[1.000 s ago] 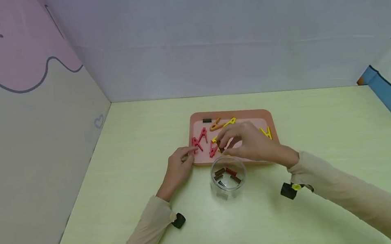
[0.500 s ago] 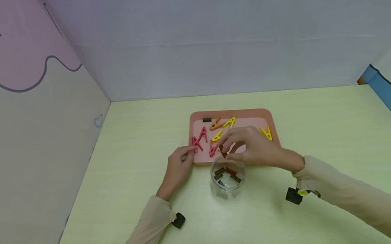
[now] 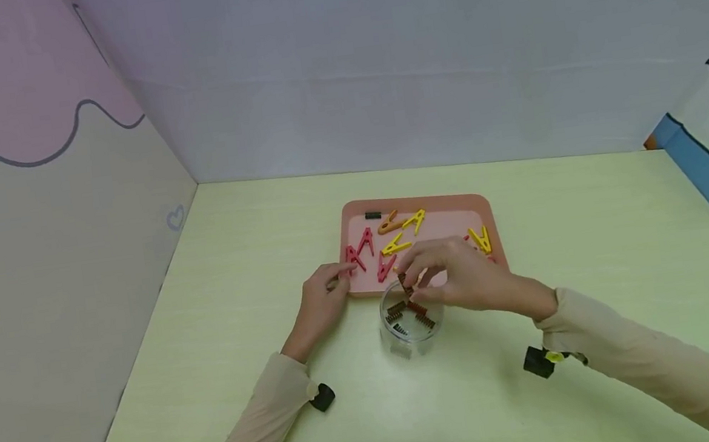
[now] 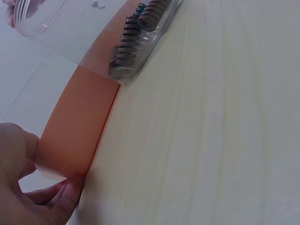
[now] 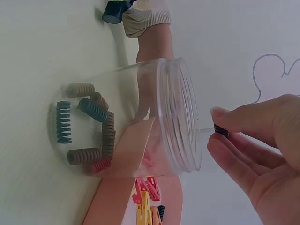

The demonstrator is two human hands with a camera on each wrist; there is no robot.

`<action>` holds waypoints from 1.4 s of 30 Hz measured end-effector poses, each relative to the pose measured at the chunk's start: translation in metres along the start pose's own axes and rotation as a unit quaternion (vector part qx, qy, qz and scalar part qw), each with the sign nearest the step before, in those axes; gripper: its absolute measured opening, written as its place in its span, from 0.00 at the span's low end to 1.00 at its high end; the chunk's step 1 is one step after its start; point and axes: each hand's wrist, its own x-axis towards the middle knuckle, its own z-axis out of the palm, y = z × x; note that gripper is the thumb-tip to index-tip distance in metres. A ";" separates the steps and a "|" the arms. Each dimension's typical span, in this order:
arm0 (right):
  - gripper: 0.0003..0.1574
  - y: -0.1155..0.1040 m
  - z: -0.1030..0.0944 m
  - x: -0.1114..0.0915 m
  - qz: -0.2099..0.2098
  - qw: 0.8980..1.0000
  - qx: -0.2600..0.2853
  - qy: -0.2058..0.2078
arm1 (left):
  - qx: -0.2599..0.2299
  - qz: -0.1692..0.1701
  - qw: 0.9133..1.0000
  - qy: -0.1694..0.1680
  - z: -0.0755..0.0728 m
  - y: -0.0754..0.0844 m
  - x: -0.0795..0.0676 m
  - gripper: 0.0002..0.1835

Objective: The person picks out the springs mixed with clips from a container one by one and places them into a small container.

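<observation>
Between thumb and fingertips my right hand point(image 3: 465, 272) pinches a small dark spring point(image 5: 221, 131), held just above the mouth of a clear plastic jar point(image 5: 171, 112). Several coil springs, among them a blue-green spring point(image 5: 93, 109) and a red spring point(image 5: 97, 166), lie at the jar's bottom. The jar stands upright against the front of a pink tray point(image 3: 422, 203). At the tray's front left corner, my left hand point(image 3: 321, 301) grips its wall with thumb below and fingers over the edge, seen closely in the left wrist view.
The tray carries several plastic clips, such as a red clip point(image 3: 366, 240), a yellow clip point(image 3: 480, 240) and an orange clip point(image 3: 389, 223). One black spring point(image 3: 372, 215) lies at its back left. Walls enclose the pale table point(image 3: 260, 222) at the back and left.
My right hand has come from over the tray toward the jar, carrying the spring to its mouth and uncovering more clips. My left hand stays at the tray corner.
</observation>
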 end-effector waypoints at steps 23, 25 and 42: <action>0.10 0.005 0.006 -0.004 -0.005 1.000 0.002 -0.027 | -0.007 0.002 1.000 0.000 -0.001 0.003 -0.003 0.14; 0.10 0.005 0.006 -0.005 -0.008 1.000 0.001 -0.029 | -0.009 0.005 1.000 0.002 -0.001 0.004 -0.003 0.14; 0.11 0.006 0.005 -0.005 -0.012 1.000 0.002 -0.018 | -0.007 0.009 1.000 0.005 -0.002 0.004 -0.001 0.14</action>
